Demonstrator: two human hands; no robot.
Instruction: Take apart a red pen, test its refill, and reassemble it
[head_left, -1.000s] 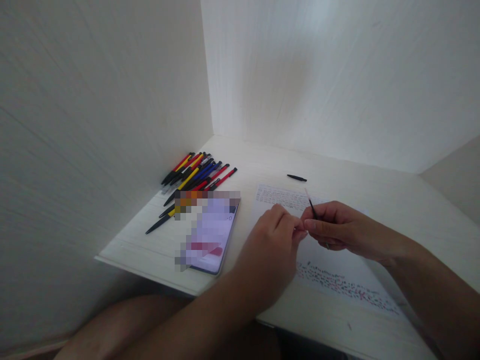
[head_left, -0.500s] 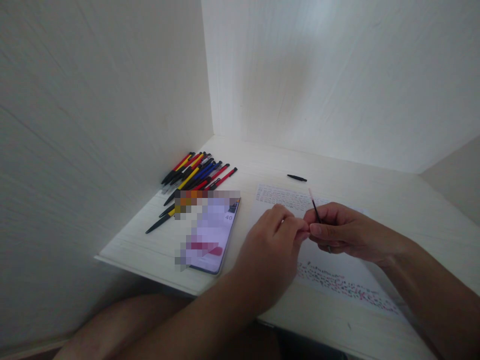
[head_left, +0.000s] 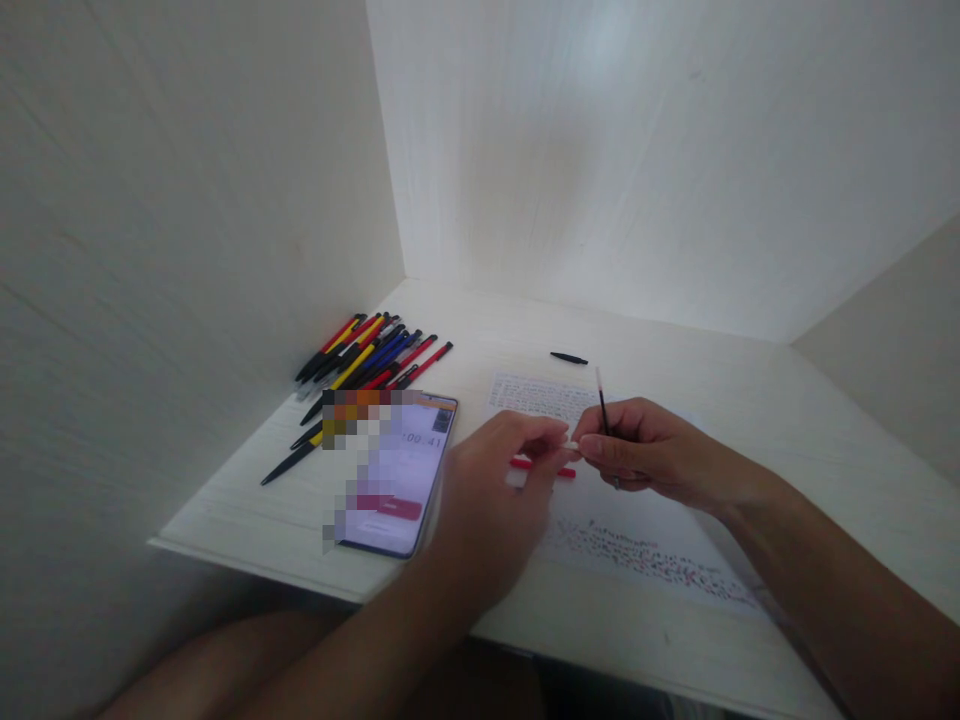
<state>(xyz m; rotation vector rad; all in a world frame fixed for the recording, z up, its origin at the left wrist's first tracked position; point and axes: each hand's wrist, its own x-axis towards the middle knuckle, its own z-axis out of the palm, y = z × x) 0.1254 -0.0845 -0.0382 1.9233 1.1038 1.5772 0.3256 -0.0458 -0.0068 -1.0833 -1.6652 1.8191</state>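
Note:
My right hand (head_left: 645, 450) is closed around a thin pen refill (head_left: 601, 398) that sticks up from between its fingers, dark below and pale at the top. My left hand (head_left: 499, 480) is beside it with fingertips pinched on a small part I cannot make out, right at the right hand's fingertips. A red pen barrel (head_left: 540, 466) lies on the sheet of paper (head_left: 637, 530) under both hands. The paper carries writing at its far end and red and black scribbles near me.
A pile of several red, yellow, blue and black pens (head_left: 367, 358) lies at the back left by the wall. A phone (head_left: 394, 470) with a lit screen lies left of my hands. A small black pen part (head_left: 568, 358) sits farther back on the white desk (head_left: 712, 380).
The view shifted, so everything sits slightly left. My left hand has opened away a little, and a red pen barrel now shows on the paper between the hands.

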